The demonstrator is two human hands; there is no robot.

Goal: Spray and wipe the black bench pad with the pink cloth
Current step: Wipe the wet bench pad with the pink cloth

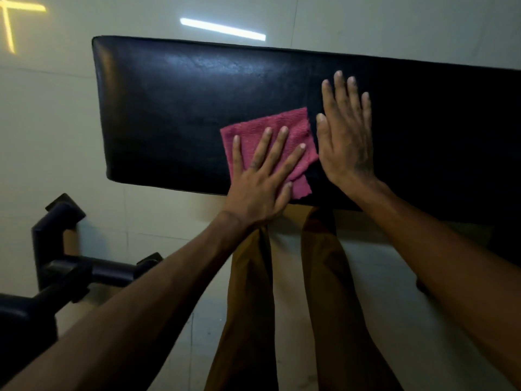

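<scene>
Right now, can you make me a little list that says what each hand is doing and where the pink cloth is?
left hand: flat, fingers spread, pressing on the pink cloth
right hand: flat and open on the bare pad, just right of the cloth
pink cloth: folded, lying on the pad near its front edge
black bench pad: shiny, runs across the view
spray bottle: not in view
floor: pale tiles with light reflections

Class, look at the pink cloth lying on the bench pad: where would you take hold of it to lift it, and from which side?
Pinch the pink cloth at its far right corner, coming from above on the far side. It lies flat on the black bench pad with the left hand spread over its near half, so only the far part is bare. The right hand rests flat beside that edge, probably the handiest one to use.
</scene>
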